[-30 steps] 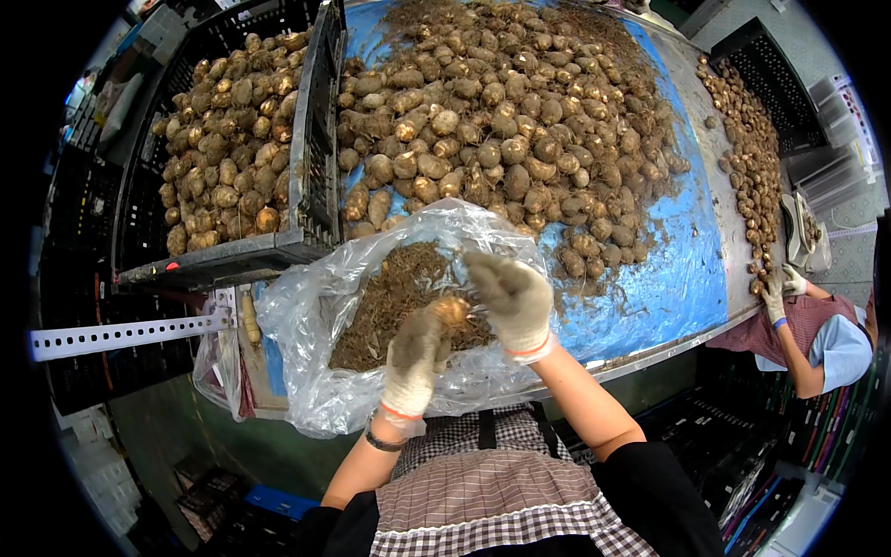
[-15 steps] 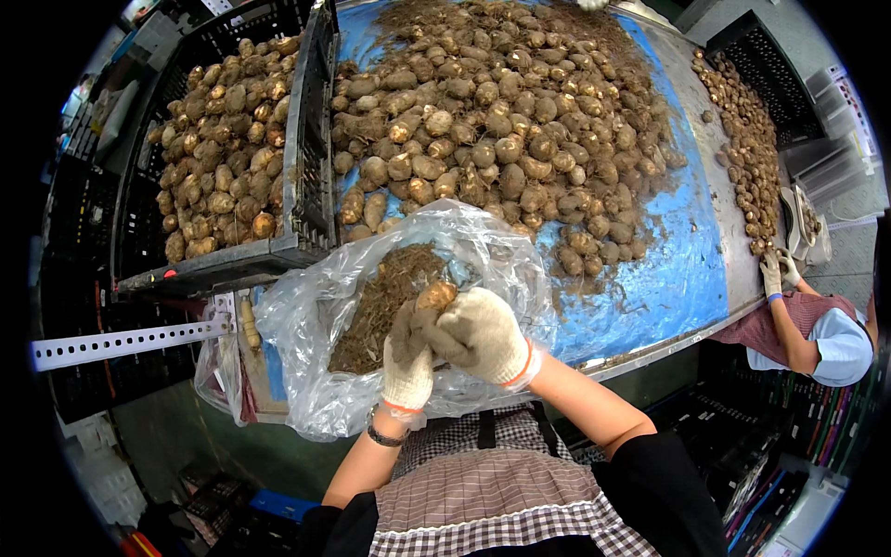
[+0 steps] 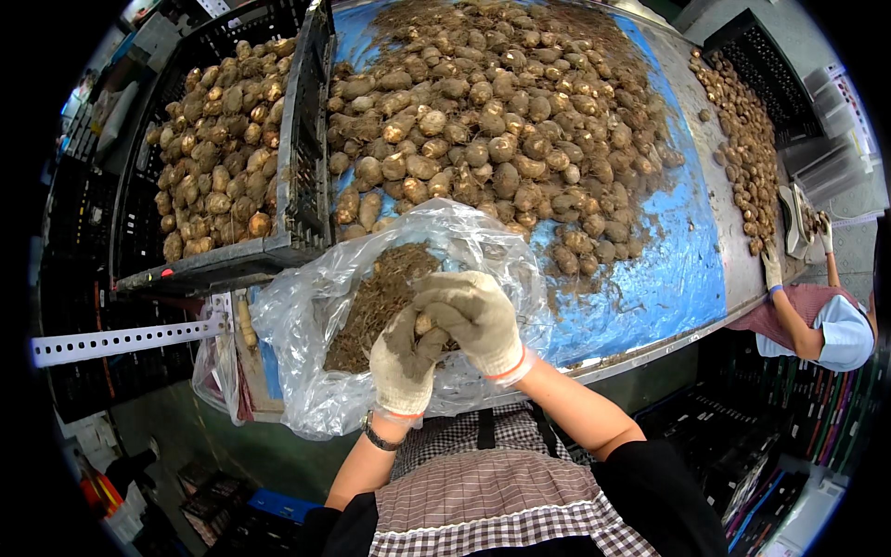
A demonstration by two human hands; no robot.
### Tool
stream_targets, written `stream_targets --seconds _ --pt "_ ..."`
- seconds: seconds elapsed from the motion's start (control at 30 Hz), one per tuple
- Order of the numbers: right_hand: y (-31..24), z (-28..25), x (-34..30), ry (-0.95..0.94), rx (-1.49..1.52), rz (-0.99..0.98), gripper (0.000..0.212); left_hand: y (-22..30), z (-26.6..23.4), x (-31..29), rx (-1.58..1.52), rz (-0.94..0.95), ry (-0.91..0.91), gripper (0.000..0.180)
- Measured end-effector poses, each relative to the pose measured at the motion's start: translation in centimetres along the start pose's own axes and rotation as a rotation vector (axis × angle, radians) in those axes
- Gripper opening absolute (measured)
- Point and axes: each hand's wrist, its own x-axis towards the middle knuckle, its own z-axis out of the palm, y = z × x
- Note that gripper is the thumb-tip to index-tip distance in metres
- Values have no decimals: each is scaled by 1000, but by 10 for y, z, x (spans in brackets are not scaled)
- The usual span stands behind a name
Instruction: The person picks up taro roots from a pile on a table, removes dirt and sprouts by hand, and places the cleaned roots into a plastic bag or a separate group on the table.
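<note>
Both my hands wear soiled white knit gloves and meet above an open clear plastic bag point(image 3: 306, 311). Between them is a small taro point(image 3: 424, 324), mostly covered by the gloves. My left hand point(image 3: 403, 362) is closed around it from below. My right hand point(image 3: 473, 316) curls over it from the right, fingers bent against the left glove. Beneath and beside the hands, the bag holds a heap of brown root fibres and soil point(image 3: 376, 302). Just beyond the bag lies a big pile of hairy brown taros point(image 3: 520, 139) on a blue sheet point(image 3: 650, 306).
A black crate point(image 3: 311, 139) full of taros stands at the left. A perforated white metal bar point(image 3: 130, 339) juts out below it. At the far right a co-worker point(image 3: 817, 325) in gloves works beside more taros point(image 3: 747, 139) and a black crate point(image 3: 756, 74).
My hands have turned and closed over the taro, so less of it shows. My right hand has moved up over it. The co-worker's one hand has moved away toward the scale-like tray.
</note>
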Motion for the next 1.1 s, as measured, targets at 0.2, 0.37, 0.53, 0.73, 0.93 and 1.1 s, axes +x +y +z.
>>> stream_targets --seconds 0.2,0.37,0.53,0.73,0.93,1.1 --pt "-6 -5 -22 -78 -70 -422 13 -11 -3 6 114 128 184 43" --pt "5 -16 -27 223 -227 34 30 -10 2 5 -113 138 234 46" --pt "-3 -15 -12 7 44 141 47 3 4 3 1 188 214 48" --pt "7 -2 -11 114 347 302 20 -2 10 3 83 320 222 46" --pt "-6 -15 -11 189 -28 -168 11 8 13 1 158 256 169 42" --pt "12 -34 -36 296 1 32 10 0 10 6 -188 0 227 38"
